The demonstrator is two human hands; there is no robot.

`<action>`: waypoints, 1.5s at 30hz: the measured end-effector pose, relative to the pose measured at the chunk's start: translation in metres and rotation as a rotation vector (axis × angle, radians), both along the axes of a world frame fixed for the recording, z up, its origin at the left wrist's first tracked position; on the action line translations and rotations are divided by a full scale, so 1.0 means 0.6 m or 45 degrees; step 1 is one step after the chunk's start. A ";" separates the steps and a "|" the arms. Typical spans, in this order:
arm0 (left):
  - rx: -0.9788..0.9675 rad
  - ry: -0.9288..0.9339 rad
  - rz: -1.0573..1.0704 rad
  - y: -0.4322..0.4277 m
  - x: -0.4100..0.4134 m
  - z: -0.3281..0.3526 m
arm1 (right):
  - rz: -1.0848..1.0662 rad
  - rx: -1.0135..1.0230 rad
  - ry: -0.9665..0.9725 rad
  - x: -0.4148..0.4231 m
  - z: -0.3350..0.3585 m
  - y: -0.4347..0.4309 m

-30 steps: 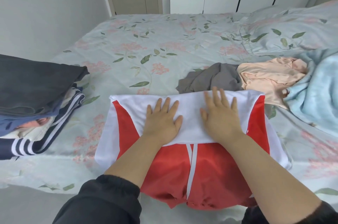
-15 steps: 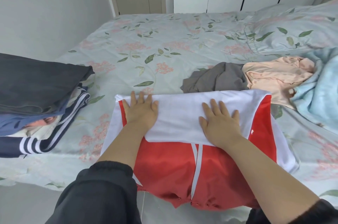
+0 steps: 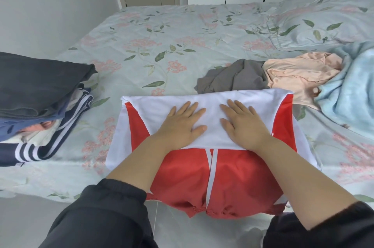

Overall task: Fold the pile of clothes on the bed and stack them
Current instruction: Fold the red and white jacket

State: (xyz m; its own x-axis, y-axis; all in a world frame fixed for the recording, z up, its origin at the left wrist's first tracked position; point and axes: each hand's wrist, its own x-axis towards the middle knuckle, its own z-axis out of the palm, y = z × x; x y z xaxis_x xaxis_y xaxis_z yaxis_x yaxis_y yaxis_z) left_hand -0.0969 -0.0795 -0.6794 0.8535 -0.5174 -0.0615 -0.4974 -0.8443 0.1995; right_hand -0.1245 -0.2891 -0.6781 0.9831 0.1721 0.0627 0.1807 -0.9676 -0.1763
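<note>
Two flat hands, left point(image 3: 180, 126), right point(image 3: 245, 126) | press smooth white fold point(image 3: 157, 104) | red jacket point(image 3: 182, 183), possibly nylon

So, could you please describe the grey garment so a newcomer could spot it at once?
On the floral bed, find the red-and-white jacket spread at the near edge. Just beyond the right half of its far edge lies the grey garment, crumpled. It is plain grey, while the peach garment beside it on the right is pale pink-orange.
</note>
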 end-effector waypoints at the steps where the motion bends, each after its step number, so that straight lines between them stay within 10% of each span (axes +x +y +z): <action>1: -0.017 0.081 -0.024 0.009 -0.002 0.005 | 0.061 0.043 0.083 -0.004 0.008 -0.005; 6: 0.027 0.213 -0.121 0.055 -0.024 0.014 | 0.252 -0.076 0.447 -0.039 0.043 -0.034; 21: 0.132 -0.134 0.037 0.044 -0.047 -0.006 | 0.118 -0.398 -0.201 -0.030 0.027 -0.035; 25: 0.268 -0.137 -0.001 0.049 -0.048 0.003 | 0.123 -0.528 -0.016 -0.048 0.014 -0.036; 30: 0.202 0.311 -0.011 0.037 -0.044 0.034 | 0.208 -0.081 0.377 -0.064 0.046 -0.039; 34: -0.049 0.258 0.078 0.004 -0.029 0.036 | 0.102 0.493 0.216 -0.057 0.051 -0.012; 39: -0.033 0.021 0.285 0.012 0.031 0.030 | -0.045 0.262 -0.068 0.001 0.037 -0.019; 45: 0.031 0.308 0.336 0.046 0.114 0.046 | -0.035 -0.041 0.282 0.120 0.071 -0.063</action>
